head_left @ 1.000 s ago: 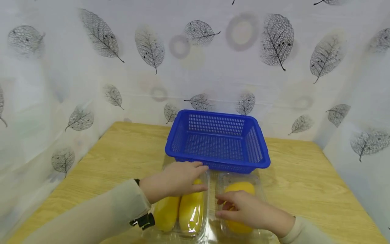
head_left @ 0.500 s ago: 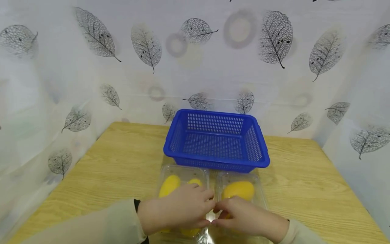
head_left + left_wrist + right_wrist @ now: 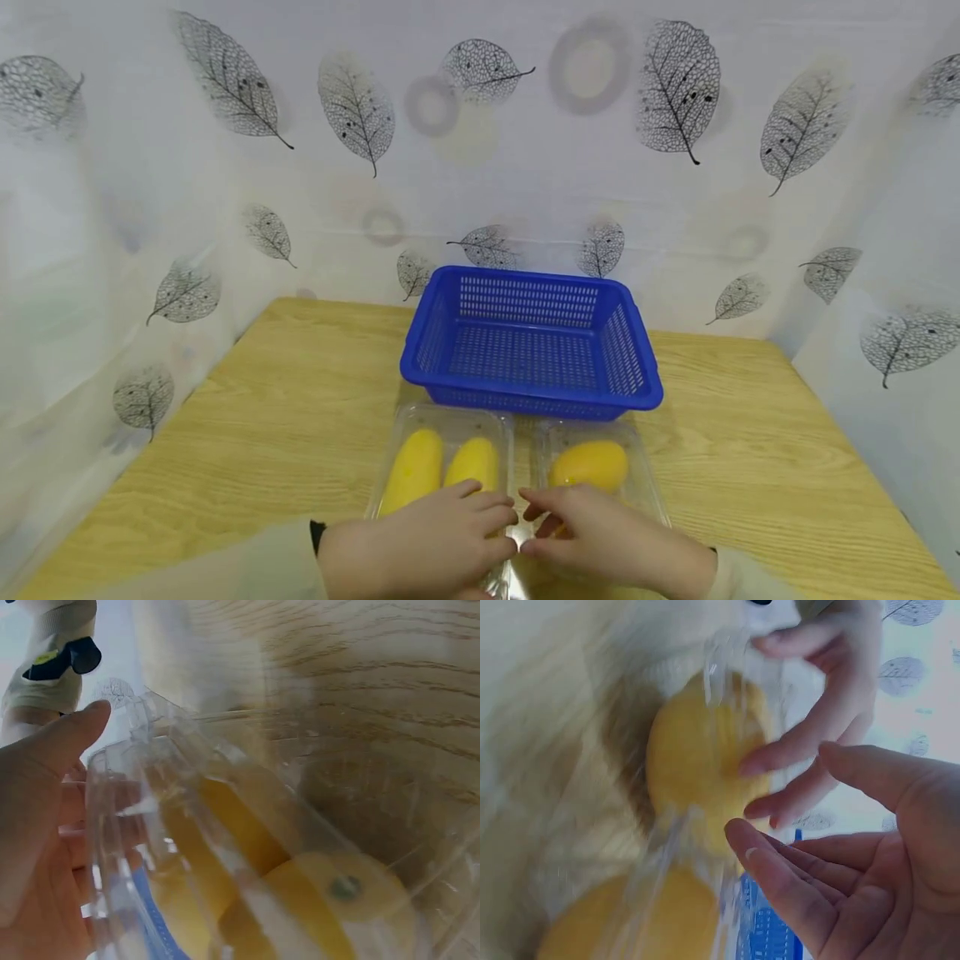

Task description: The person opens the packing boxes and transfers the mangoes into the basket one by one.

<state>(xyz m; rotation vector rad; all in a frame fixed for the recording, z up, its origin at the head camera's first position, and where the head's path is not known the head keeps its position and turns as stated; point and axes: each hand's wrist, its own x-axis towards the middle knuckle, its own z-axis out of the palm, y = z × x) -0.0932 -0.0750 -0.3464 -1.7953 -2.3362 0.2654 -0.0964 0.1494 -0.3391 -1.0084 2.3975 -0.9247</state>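
Two clear plastic clamshell boxes stand side by side. Inside the left box [image 3: 453,415] lie two long yellow mangoes [image 3: 416,471]. A rounder orange-yellow mango [image 3: 592,464] shows at the far end of the right box [image 3: 651,482]. My left hand [image 3: 435,542] reaches across the near part of the left box, its spread fingers at the box's right side. In the right wrist view, those fingers overlap the plastic. My right hand [image 3: 607,533] is over the near part of the right box, its fingers loosely bent and nothing between them. Both sets of fingertips are close together over the gap.
Directly behind the boxes is a blue plastic basket [image 3: 532,400] with slotted sides. Everything stands on a wood-grain table [image 3: 750,467]. A white curtain [image 3: 510,192] printed with leaves surrounds the back and sides.
My left hand has come back toward me from the left box's far edge to its near right side, uncovering the mangoes' far ends. The right hand has barely moved.
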